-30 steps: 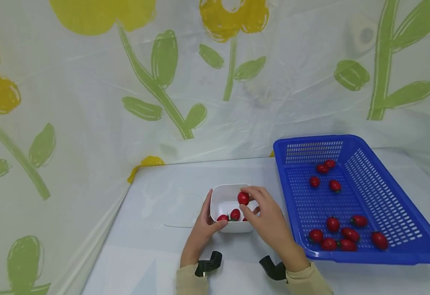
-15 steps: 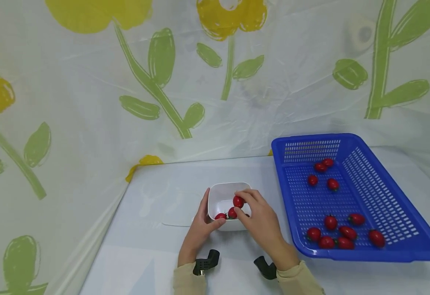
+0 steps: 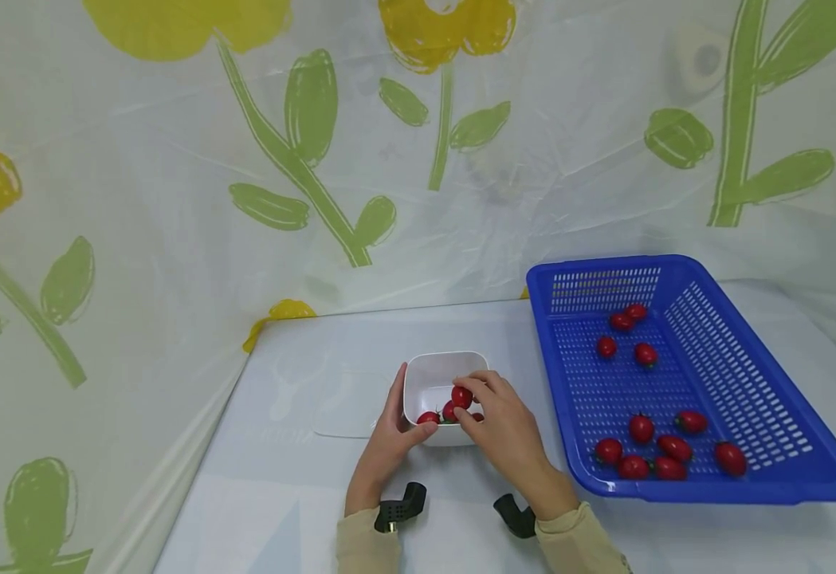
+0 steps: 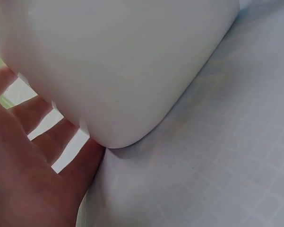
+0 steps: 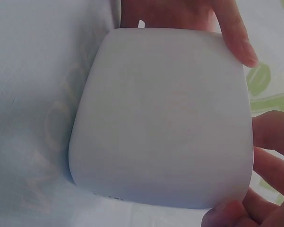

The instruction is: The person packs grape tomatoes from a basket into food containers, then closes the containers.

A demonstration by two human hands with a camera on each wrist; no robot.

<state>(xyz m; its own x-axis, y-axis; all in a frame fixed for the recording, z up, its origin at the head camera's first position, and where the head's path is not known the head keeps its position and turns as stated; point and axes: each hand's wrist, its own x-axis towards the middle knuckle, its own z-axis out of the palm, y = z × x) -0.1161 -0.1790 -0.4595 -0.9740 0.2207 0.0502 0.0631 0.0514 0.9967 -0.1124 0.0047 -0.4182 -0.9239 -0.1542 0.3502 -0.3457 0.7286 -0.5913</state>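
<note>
A square white plastic container (image 3: 435, 371) stands on the table in the head view. My left hand (image 3: 385, 454) holds it, fingers along its left side and thumb at the near rim. Between thumb and fingertips my right hand (image 3: 509, 434) pinches a red cherry tomato (image 3: 461, 396), low over the container's inside. A few more cherry tomatoes (image 3: 428, 418) lie at the bottom, partly hidden by the near wall and the right hand. Both wrist views show mostly the container's outer wall (image 5: 160, 118); the left fingers (image 4: 52, 135) lie against it.
To the right, a blue perforated basket (image 3: 582, 391) bears several cherry tomatoes (image 3: 641, 429), some at its far end and more at the near end. A flat transparent lid (image 3: 346, 410) lies left of the container. Behind the table hangs a flower-printed curtain (image 3: 195, 159).
My right hand has moved slightly left and lowered the pinched tomato from rim height into the container. The left hand keeps its hold. The whole head view has shifted a little.
</note>
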